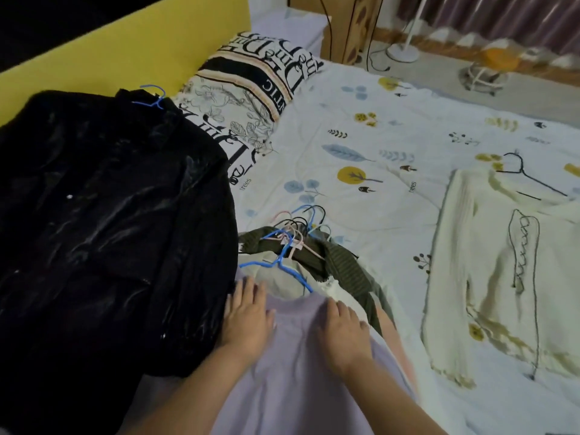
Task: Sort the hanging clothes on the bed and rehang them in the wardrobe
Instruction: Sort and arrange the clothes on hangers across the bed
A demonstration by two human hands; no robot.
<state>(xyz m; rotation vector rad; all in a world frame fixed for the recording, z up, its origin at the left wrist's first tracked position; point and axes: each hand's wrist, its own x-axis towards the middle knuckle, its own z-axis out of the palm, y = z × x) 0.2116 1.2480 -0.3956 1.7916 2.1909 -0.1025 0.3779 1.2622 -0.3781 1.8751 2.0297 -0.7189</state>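
Both our hands, left [248, 315] and right [340, 328], lie flat with fingers spread on the lilac top [292, 372] at the near edge of the bed [361, 146], gripping nothing. Lifting it carelessly could snag the tangled hangers [293, 237] (they overlap), dragging neighbouring clothes along.

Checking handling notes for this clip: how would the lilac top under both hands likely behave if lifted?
The lilac top looks thin and drapes in soft folds, so it is probably floppy and light. The left hand and right hand rest on it near the neckline; without the blue hanger inside, it would likely sag.
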